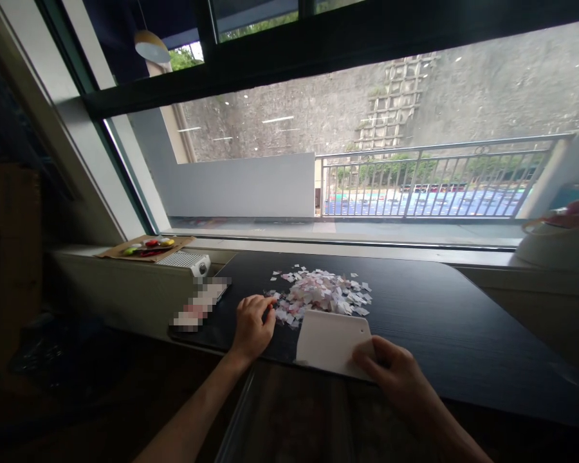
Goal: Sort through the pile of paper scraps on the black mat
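A heap of small cut paper scraps (318, 289), mostly white with some pinkish ones, lies on the dark table (415, 308). My left hand (255, 325) is at the heap's left edge with its fingers curled in. What they hold, if anything, is hidden. In my right hand (390, 363), gripped at its right side between thumb and fingers, is a flat white scraper (330, 341) with a small hole near one corner. The scraper is at the table's front edge, its far edge up against the near side of the heap.
A blurred-out flat item (202, 305) lies at the table's left end. Beyond it stand a white heater-like unit (186, 260) and a cardboard piece (120, 251) bearing colourful small things. A wide window with a dark frame (294, 61) rises behind the table. A rounded white object (545, 244) is at right.
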Motion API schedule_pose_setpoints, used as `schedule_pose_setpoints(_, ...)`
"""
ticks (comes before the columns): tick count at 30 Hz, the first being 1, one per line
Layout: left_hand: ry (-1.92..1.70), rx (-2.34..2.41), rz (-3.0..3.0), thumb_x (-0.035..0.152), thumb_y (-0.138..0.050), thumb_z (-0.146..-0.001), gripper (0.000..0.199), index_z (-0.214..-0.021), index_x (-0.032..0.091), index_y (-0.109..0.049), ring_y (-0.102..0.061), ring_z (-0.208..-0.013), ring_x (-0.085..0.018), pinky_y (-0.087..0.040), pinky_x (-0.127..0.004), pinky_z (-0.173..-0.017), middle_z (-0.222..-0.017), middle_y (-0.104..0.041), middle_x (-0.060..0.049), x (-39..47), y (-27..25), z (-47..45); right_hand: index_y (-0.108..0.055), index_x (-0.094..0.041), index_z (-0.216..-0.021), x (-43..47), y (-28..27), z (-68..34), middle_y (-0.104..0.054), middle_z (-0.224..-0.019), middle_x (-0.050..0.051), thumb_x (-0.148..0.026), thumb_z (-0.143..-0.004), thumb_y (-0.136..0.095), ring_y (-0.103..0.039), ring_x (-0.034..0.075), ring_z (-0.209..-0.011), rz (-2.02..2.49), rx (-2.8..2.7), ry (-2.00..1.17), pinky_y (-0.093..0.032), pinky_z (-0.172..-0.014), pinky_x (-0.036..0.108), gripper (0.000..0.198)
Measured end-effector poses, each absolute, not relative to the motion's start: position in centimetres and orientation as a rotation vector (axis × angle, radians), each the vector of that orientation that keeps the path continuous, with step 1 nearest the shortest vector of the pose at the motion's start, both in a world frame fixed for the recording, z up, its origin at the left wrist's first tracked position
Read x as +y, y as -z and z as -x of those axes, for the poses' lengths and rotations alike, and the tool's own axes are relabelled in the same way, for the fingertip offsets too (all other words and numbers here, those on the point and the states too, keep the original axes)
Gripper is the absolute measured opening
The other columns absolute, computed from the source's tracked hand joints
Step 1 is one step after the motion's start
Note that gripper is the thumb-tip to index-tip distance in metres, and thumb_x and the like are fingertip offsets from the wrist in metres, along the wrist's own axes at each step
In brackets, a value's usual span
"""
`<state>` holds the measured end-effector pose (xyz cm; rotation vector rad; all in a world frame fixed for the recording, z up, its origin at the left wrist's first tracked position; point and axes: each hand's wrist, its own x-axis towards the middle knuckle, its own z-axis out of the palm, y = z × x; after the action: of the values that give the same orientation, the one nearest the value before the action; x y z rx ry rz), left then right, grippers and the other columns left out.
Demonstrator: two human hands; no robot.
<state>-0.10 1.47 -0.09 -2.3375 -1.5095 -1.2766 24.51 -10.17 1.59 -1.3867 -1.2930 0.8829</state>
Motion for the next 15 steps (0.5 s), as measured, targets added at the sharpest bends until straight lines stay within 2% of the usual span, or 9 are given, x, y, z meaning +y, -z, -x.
schedule_pose_setpoints(3, 1.291, -1.504, 2.338, 0.019, -0.047, -0.081, 0.022, -0.095, 0.02, -0.064, -0.057, -0.096, -0.022, -0.038, -0.043, -0.094, -0.09, -0.067, -0.005, 1.4, 0.0, 0.1, -0.066, -0.018, -0.068, -10.9, -2.0, -25.1, -0.07, -0.066, 0.002, -0.041, -0.072, -0.062, -0.062, 0.019, -0.063, 1.389, -1.328, -0.823, -0.047, -0.057, 0.026, 0.023)
schedule_pose_setpoints(10, 1.305, -1.47, 2.342, 0.02, -0.046, -0.08, 0.025, -0.099, 0.022, -0.062, -0.058, -0.095, -0.023, -0.037, -0.044, -0.095, -0.086, -0.066, -0.004, 1.3, 0.0, 0.1, -0.069, -0.022, -0.072, -10.3, -2.2, -29.9, -0.075, -0.074, 0.004, -0.046, -0.07, -0.062, -0.067, 0.025, -0.072, 1.598, -1.181, -0.353, -0.049, -0.065, 0.032, 0.025)
schedule_pose_setpoints(15, 1.278, -1.45, 2.33, 0.022, -0.045, -0.081, 0.026, -0.1, 0.022, -0.062, -0.058, -0.094, -0.024, -0.036, -0.045, -0.095, -0.086, -0.066, -0.005, 1.4, 0.3, 0.2, -0.068, -0.021, -0.071, -9.1, -1.7, -29.8, -0.075, -0.076, 0.005, -0.045, -0.074, -0.058, -0.067, 0.026, -0.077, 1.607, -1.265, -0.372, -0.048, -0.071, 0.035, 0.026)
